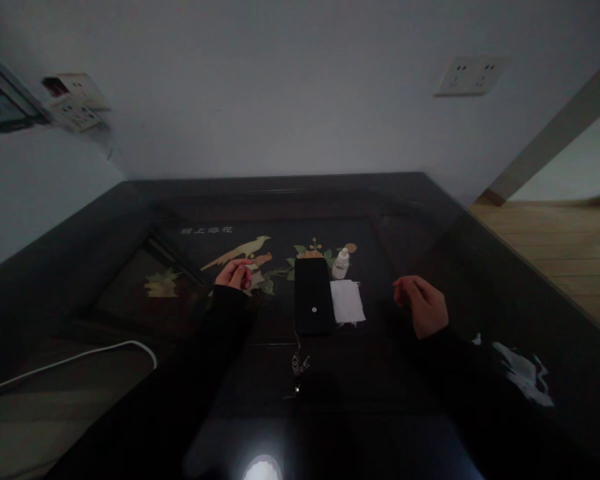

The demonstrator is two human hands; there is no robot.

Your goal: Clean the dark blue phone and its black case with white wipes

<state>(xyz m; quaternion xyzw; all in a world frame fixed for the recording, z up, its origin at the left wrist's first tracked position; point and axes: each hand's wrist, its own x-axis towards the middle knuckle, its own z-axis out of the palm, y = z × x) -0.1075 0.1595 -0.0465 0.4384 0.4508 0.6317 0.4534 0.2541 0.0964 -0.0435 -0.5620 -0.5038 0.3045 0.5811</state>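
Note:
A black phone (313, 290) lies flat on the dark glossy table (280, 200), with a small pale round spot near its lower end. From its near edge a thin chain with charms (298, 365) trails toward me. Just right of the phone is a folded white cloth or tissue (348, 301) with frayed edges. Behind that stands a small white bottle (341, 264) with a narrow tip. My left hand (234, 274) rests left of the phone, fingers curled in, nothing seen in them. Farther right of the cloth, my right hand (423, 305) is loosely closed, likewise holding nothing visible.
Crumpled white tissue scraps (525, 377) lie at the right, beyond my sleeve. A white cable (95, 350) runs in from the left. The wall (270, 87) behind the table carries sockets (473, 75). Bright light reflects at the near edge.

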